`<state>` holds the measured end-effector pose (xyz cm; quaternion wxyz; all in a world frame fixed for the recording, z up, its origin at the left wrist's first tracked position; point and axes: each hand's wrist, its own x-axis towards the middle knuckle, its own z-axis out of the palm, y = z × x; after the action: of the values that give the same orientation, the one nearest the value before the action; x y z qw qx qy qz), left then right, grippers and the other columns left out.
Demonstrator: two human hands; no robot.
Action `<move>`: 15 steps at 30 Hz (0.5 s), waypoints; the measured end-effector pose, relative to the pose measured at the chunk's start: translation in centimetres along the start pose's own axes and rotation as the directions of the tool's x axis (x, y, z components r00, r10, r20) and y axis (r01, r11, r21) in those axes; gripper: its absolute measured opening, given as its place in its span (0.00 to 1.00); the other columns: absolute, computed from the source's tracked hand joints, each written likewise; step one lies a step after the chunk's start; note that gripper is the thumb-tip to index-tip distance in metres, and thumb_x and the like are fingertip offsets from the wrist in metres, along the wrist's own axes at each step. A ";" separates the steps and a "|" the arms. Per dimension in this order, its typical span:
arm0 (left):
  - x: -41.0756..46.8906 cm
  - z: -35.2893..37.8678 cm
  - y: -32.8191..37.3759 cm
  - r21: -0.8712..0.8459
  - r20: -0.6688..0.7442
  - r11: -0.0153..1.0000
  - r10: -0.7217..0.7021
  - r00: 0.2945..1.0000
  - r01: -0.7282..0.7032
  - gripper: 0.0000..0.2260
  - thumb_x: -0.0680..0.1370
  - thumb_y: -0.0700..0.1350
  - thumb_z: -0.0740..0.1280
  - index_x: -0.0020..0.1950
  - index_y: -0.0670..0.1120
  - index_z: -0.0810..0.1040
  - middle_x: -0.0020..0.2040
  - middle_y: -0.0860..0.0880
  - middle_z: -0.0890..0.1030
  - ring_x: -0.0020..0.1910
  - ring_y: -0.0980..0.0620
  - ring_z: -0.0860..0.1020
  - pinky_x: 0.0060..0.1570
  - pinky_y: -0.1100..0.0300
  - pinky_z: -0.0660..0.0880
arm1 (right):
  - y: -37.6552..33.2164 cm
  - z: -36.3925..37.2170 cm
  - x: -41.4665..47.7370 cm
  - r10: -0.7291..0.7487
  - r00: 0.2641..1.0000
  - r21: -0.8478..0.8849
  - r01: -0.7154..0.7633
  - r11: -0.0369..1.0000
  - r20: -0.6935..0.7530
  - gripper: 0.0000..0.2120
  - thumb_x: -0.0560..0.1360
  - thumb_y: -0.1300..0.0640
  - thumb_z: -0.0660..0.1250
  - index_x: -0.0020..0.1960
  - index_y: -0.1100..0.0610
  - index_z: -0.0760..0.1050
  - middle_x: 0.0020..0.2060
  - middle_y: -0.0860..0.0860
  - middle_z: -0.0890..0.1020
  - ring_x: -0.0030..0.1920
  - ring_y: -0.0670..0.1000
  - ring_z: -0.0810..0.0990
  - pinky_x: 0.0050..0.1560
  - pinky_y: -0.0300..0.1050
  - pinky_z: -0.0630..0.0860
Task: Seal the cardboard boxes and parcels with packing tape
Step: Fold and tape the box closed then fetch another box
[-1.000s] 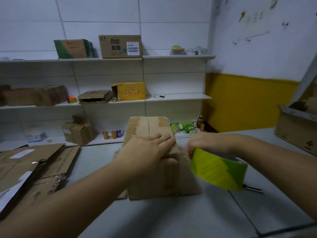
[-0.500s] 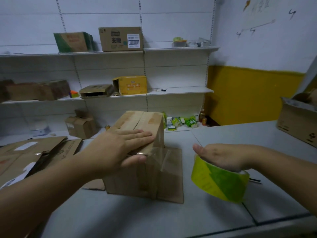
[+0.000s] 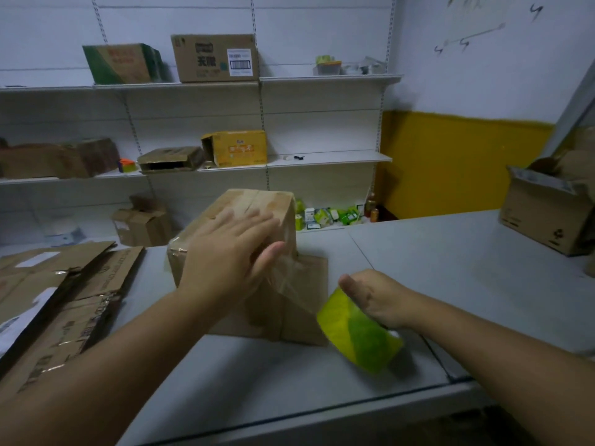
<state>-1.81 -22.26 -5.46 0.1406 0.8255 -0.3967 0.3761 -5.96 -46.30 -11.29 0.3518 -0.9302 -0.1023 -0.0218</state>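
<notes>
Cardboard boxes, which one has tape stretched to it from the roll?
The box under the left hand; clear tape runs from it to the roll in the right hand. No other box is touched.

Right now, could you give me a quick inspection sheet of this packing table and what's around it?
Surface: grey table.
Job's things: cardboard box standing on it; clear tape strip runs from box to yellow-green tape roll.
Clutter: flattened cardboard at left; open box at far right.
Hands: left hand presses flat on the box; right hand holds the tape roll.
Cables: nothing seen.
Surroundings: wall shelves with cartons; yellow wall band.
</notes>
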 end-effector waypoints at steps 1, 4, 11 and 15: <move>-0.6 -0.4 0.3 -0.089 -0.116 0.995 0.024 0.993 -0.035 0.23 0.82 0.56 0.52 0.54 0.43 0.81 0.53 0.44 0.82 0.56 0.47 0.79 0.58 0.49 0.73 | 0.1 0.4 0.0 -0.005 1.000 -0.031 0.004 1.000 -0.013 0.40 0.54 0.14 0.41 0.25 0.51 0.62 0.23 0.46 0.65 0.26 0.44 0.64 0.31 0.45 0.62; -4.0 -1.6 5.0 -0.645 -0.264 0.753 -0.378 0.887 0.129 0.12 0.74 0.49 0.66 0.42 0.39 0.75 0.36 0.44 0.80 0.39 0.50 0.78 0.42 0.61 0.75 | -0.1 1.1 0.2 -0.023 0.999 -0.051 0.021 0.998 -0.037 0.40 0.54 0.14 0.41 0.27 0.51 0.63 0.24 0.48 0.66 0.29 0.47 0.67 0.33 0.45 0.65; -6.2 2.9 11.3 -0.573 0.815 -0.574 -0.473 0.334 0.585 0.14 0.74 0.47 0.65 0.59 0.46 0.71 0.39 0.42 0.84 0.33 0.44 0.82 0.35 0.52 0.79 | 0.8 1.3 0.2 -0.041 0.996 0.007 0.042 0.999 -0.078 0.40 0.54 0.14 0.43 0.27 0.52 0.64 0.25 0.50 0.68 0.30 0.50 0.69 0.35 0.45 0.64; -4.3 3.0 10.8 -0.560 0.827 -0.615 -0.374 0.419 0.556 0.17 0.73 0.50 0.65 0.60 0.48 0.74 0.50 0.41 0.84 0.41 0.46 0.83 0.35 0.53 0.80 | 1.2 0.0 -0.7 -0.021 0.993 -0.003 0.021 1.000 -0.120 0.37 0.65 0.20 0.49 0.35 0.53 0.74 0.33 0.53 0.77 0.36 0.51 0.76 0.40 0.46 0.71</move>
<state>-10.21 -28.49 -11.36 0.8332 0.4931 -0.0109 -0.2499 -6.42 -47.32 -12.17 0.3562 -0.9264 -0.0908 -0.0815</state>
